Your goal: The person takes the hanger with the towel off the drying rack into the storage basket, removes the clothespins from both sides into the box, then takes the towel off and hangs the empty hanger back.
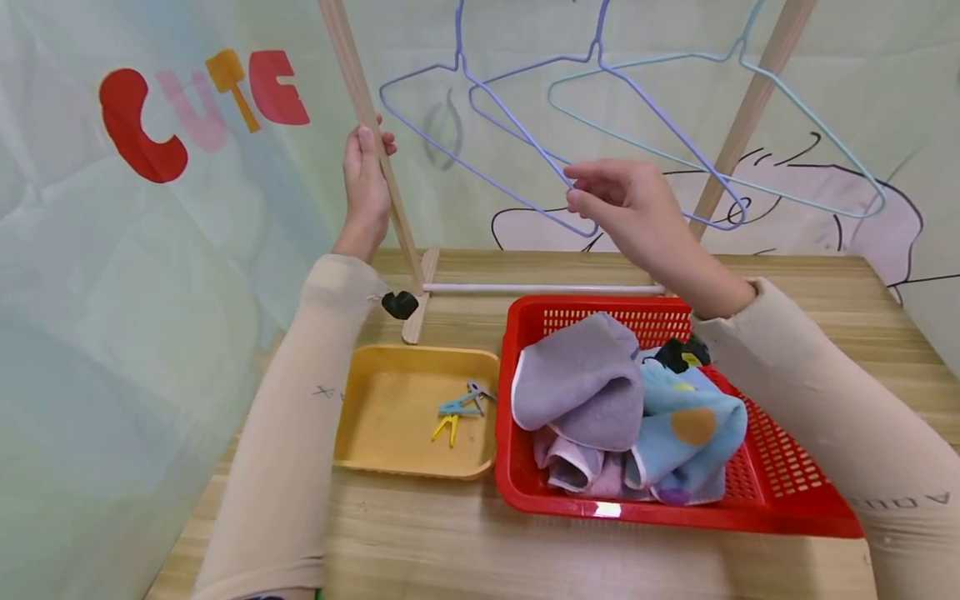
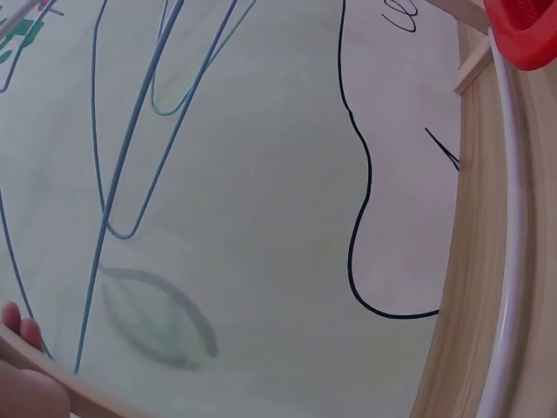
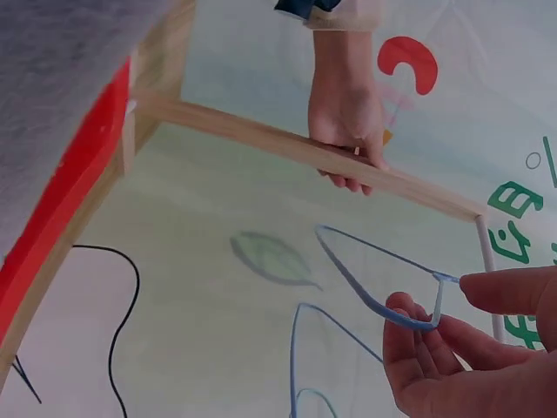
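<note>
My left hand (image 1: 367,179) grips the left wooden post (image 1: 395,212) of a drying rack, fingers round its far side. With thumb and fingers my right hand (image 1: 626,196) pinches the sloping right side of the leftmost purple-blue wire hanger (image 1: 459,33). The right wrist view shows this hanger (image 3: 350,279) between the fingers of that hand (image 3: 487,348). Beside it hang a second purple-blue hanger (image 1: 598,37) and a teal one (image 1: 819,121). All three carry no cloth. Their hook tops lie outside the head view.
A red basket (image 1: 660,512) with grey, pink and blue cloths (image 1: 581,383) stands below my right arm. To its left sits a yellow tray (image 1: 390,417) with several clothespins (image 1: 457,407). A white bar (image 1: 540,289) joins the rack's feet behind them. The right post (image 1: 738,125) rises behind the hangers.
</note>
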The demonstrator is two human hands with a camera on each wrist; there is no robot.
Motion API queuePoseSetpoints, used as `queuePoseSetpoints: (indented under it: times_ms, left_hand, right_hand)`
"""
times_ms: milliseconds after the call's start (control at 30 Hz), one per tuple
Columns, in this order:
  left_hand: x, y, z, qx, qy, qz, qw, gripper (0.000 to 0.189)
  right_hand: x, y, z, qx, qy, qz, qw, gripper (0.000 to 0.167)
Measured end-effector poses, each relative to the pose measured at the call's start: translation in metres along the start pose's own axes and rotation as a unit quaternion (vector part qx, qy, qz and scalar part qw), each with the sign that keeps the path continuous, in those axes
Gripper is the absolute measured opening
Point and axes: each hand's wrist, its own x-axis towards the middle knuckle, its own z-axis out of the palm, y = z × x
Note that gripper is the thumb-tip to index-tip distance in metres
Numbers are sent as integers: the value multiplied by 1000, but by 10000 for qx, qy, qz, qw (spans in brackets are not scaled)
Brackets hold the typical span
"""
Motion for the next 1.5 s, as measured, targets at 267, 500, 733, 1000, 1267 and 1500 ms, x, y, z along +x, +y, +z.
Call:
queuePoseSetpoints:
  times_ms: [267, 500, 733, 1000, 1267, 1500]
  left_hand:
    - [-1, 10, -10, 1032, -36, -508, 9934, 52]
    - [-9, 17, -18, 1525, 601, -633, 9845, 53]
    - [-30, 29, -27, 1169, 614, -389, 9905, 35]
    - [-57, 43, -28, 1116, 98, -57, 9937, 24]
    - [-86, 57, -30, 1329, -639, 447, 9881, 23]
    - [-113, 58, -35, 1541, -1395, 646, 9760, 27]
  right_hand:
    - [-17, 7, -12, -359, -174, 88, 9992, 30]
    - [-41, 19, -31, -619, -354, 209, 9972, 28]
    - [-74, 39, -55, -718, -814, 90, 9941, 18]
    - [-112, 57, -78, -1065, -969, 342, 9890, 20]
    - [-139, 61, -99, -1553, -881, 602, 9821, 24]
    - [-153, 65, -106, -2151, -727, 881, 9699, 29]
